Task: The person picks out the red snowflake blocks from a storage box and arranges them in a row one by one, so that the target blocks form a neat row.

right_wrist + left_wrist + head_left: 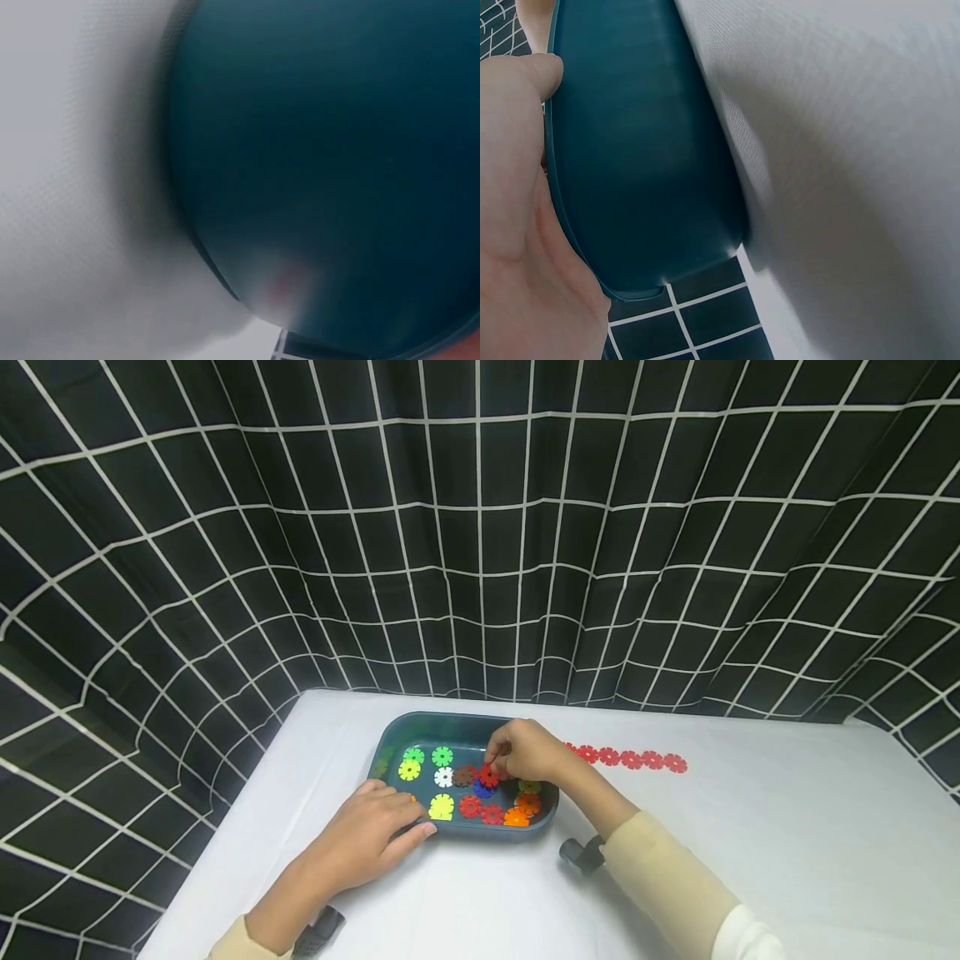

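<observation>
On a white table (pixel 750 827), a row of red flower-shaped discs (pixel 632 760) lies right of a teal tray (pixel 480 832). The right hand (pixel 531 752) pinches a red disc (pixel 490 777) within it; the left hand (pixel 375 828) grips its rim. Work seems part done: loose red pieces (pixel 469 807) remain.

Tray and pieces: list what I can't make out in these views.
Head: the left end of the red row, hidden behind the right arm.
Head: most of the orange piece at the left hand, covered by that hand.
Left wrist: the inside of the tray, blocked by its outer wall.
Right wrist: the reddish patch, too blurred to identify.
</observation>
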`<state>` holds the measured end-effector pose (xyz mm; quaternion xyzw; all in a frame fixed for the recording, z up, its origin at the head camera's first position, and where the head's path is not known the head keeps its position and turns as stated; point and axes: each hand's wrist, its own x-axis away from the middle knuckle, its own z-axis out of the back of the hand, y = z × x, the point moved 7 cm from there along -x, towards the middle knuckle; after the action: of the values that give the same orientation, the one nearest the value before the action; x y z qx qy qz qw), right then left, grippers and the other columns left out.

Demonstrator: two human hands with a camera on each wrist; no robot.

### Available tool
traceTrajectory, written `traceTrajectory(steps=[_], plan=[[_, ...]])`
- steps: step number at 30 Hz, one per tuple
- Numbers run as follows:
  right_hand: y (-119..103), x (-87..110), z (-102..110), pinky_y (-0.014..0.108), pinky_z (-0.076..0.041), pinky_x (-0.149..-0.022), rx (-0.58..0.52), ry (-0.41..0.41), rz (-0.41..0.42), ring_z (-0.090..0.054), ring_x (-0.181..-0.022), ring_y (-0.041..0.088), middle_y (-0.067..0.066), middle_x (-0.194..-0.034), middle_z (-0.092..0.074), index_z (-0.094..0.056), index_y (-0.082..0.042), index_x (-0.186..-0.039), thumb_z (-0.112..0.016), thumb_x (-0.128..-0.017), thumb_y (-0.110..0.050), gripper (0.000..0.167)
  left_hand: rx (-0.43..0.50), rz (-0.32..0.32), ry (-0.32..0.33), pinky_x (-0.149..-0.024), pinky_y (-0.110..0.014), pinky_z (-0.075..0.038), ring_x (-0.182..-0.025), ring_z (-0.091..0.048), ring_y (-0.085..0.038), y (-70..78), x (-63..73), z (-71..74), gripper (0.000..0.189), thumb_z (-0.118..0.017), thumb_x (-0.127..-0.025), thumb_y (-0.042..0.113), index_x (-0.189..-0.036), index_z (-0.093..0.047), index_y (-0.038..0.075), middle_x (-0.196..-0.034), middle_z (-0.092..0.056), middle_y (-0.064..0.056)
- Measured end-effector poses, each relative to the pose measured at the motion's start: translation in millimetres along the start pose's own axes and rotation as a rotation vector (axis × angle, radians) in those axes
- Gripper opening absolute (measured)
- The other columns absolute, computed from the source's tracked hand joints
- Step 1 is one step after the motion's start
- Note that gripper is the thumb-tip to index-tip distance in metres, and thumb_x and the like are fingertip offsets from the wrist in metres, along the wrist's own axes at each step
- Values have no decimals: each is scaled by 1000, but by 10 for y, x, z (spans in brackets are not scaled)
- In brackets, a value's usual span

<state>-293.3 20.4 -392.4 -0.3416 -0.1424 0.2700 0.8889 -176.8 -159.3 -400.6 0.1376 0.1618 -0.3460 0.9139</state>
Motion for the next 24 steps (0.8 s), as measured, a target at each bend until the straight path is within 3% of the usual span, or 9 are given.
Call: traceTrajectory(steps=[24], plan=[[10,13,21,27,-56,-63,-40,32,-45,-62,-64,15,3,-76,-68,-72,-3,-86,-70,-88,6,9,-6,8,-10,-87,-36,-42,-74,-55,-4,3,-5,1,23,-58,-101,41,-85,-65,26,-76,-53,18]])
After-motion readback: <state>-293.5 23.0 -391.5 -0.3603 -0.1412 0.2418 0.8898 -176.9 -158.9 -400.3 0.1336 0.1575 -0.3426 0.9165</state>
